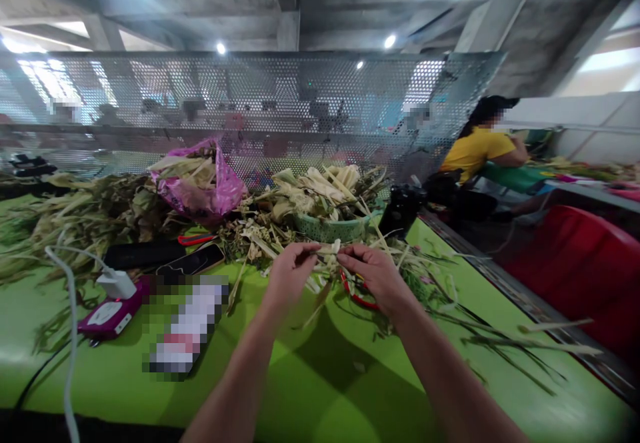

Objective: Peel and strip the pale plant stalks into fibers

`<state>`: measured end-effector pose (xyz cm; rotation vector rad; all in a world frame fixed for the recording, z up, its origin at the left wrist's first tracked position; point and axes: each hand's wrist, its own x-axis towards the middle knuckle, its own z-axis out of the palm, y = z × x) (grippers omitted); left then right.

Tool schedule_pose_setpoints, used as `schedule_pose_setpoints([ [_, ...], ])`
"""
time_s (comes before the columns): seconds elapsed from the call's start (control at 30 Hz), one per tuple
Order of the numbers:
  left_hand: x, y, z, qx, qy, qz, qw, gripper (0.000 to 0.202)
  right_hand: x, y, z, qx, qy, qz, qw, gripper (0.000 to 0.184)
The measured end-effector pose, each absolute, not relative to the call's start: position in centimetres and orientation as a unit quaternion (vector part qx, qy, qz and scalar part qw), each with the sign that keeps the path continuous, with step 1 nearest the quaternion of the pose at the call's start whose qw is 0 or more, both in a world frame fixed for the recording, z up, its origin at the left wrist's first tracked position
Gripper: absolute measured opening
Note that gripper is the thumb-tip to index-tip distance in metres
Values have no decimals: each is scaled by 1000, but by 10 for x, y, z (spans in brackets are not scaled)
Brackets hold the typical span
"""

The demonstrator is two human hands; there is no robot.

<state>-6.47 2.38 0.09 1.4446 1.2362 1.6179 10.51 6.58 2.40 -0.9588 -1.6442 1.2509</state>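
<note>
My left hand and my right hand meet above the middle of the green table, fingers pinched on a pale strip of dried husk. The strip spans the gap between my fingertips, with a knotted-looking bit standing up near the right fingers. Under my right hand lie red-handled scissors, partly hidden by the hand. Just beyond my hands stands a green basket heaped with dried husks. Loose husk scraps lie below and around my fingers.
A pink plastic bag of husks rests on a pile of dried leaves. Left are a purple power strip, phones and cables. A black bottle stands right, near long stalks. Beyond sit a red chair and a person in yellow.
</note>
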Motion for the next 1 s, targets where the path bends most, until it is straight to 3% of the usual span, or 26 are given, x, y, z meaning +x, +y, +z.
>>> schedule_pose_setpoints([
  [0.13,-73,23,5,523,504,623,290,19,104,66,24,-364,-616,552,429,23],
  [0.23,-75,25,4,520,503,609,326,24,104,65,24,-357,-594,580,429,24],
  [0.37,-76,28,-2,552,530,528,369,23,104,64,22,-342,-574,614,421,26],
  [0.5,-76,26,-2,578,563,455,377,33,102,62,22,-335,-561,626,425,25],
  [0.67,-71,16,12,487,456,562,490,26,101,62,22,-349,-560,627,414,26],
  [0.87,-66,14,18,435,438,594,516,31,98,64,17,-366,-609,577,402,26],
  [1.0,-63,20,7,425,479,624,448,31,96,62,17,-371,-647,533,400,25],
])
